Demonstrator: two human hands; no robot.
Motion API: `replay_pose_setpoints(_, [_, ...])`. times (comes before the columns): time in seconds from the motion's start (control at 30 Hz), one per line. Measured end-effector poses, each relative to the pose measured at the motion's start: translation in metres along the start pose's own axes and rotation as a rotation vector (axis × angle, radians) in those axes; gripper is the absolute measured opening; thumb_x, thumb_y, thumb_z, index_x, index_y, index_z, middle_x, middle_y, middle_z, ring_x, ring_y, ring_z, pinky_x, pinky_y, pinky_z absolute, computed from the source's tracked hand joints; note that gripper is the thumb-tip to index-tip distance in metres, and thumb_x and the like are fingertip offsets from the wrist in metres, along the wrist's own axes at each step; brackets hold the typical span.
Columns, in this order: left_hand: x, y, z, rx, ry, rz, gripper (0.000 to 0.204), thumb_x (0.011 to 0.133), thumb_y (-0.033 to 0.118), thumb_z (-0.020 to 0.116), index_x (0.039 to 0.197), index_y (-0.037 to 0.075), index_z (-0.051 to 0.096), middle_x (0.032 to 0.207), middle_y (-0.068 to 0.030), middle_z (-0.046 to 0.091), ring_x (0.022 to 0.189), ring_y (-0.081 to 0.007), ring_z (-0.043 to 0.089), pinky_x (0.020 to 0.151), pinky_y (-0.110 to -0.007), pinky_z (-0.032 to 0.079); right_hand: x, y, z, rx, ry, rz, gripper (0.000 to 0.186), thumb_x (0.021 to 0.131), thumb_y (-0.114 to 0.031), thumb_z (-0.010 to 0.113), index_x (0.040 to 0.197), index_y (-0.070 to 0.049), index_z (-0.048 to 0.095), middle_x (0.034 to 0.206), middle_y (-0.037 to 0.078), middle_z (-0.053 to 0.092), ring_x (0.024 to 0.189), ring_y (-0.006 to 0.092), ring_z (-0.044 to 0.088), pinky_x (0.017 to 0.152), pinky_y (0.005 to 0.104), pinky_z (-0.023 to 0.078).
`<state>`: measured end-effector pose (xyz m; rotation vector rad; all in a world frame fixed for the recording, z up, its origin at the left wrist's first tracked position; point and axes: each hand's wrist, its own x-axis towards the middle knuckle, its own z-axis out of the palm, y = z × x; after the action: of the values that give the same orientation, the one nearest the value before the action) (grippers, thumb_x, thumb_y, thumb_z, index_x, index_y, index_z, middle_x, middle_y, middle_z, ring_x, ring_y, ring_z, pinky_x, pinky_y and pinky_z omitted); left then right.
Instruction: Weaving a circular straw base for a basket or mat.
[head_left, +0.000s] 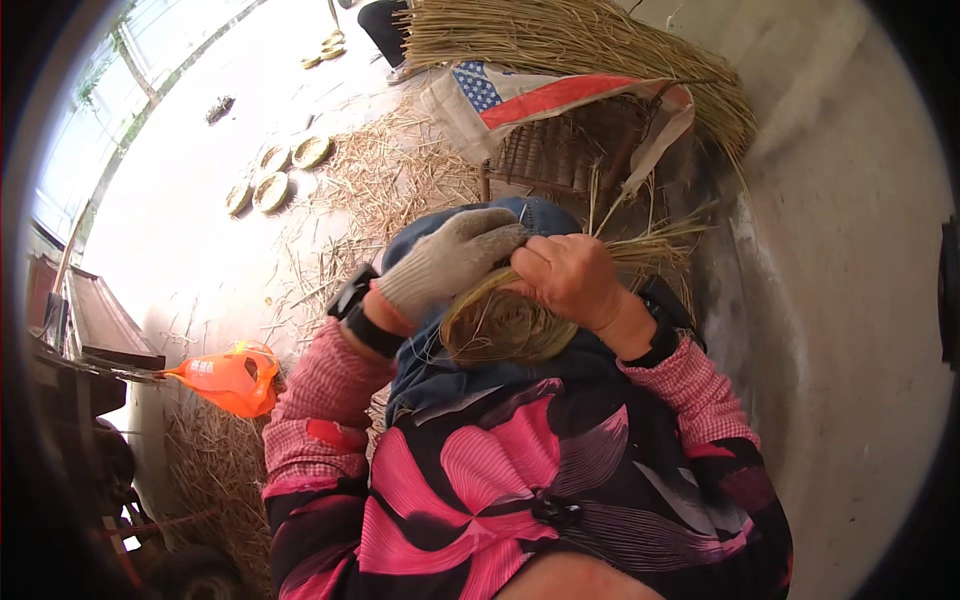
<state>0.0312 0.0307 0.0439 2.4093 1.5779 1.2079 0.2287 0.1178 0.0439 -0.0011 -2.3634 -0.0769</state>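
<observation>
A small round woven straw basket (508,332) rests on my lap, against my blue trousers. My left hand (448,260), in a pale knit glove, is closed at the basket's upper edge. Next to it my bare right hand (575,280) pinches straw strands (655,245) at the same edge, its thumb and fingers pressed together. The loose strand ends fan out to the right beyond my right hand. The two hands nearly touch, and they hide the spot where the strands meet the rim.
A large straw bundle (570,40) lies at the far side, above a wicker chair (560,150) draped with a patterned cloth (540,100). Several round straw baskets (271,191) sit on the floor at far left amid loose straw (400,165). An orange plastic bag (235,380) hangs at left.
</observation>
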Motion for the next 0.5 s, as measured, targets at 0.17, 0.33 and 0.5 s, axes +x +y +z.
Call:
replay_pose_setpoints(0.17, [0.029,-0.049,-0.004,-0.511,0.269,-0.496,0.022,0.102,0.022,0.057,0.09,0.006,0.063,0.091,-0.0099,0.068,0.081,-0.0259,0.067,0.084,-0.038,0.056,0.006,0.004,0.0,0.043,-0.03,-0.052,0.036,0.089,-0.044,0.069,0.079,-0.014,0.053,0.069,0.005,0.048,0.059,0.0247,0.059,0.053,0.0379,0.048])
replay_pose_setpoints(0.33, [0.02,-0.019,-0.036,-0.862,0.339,-0.506,0.025,0.107,0.027,0.054,0.105,0.003,0.061,0.09,-0.0047,0.066,0.076,-0.0211,0.066,0.074,-0.038,0.056,-0.001,0.038,-0.003,0.026,-0.056,0.065,0.039,0.094,-0.048,0.064,0.079,-0.014,0.053,0.069,0.007,0.054,0.061,0.0289,0.062,0.053,0.0398,0.05])
replay_pose_setpoints(0.5, [-0.044,-0.005,-0.038,-0.109,-0.237,-0.397,0.022,0.1,0.025,0.064,0.112,0.007,0.064,0.089,-0.0119,0.07,0.078,-0.0318,0.071,0.068,-0.041,0.056,-0.026,0.053,0.003,0.172,-0.083,0.226,0.043,0.095,-0.049,0.065,0.079,-0.011,0.053,0.071,0.009,0.058,0.066,0.0339,0.063,0.054,0.0434,0.049])
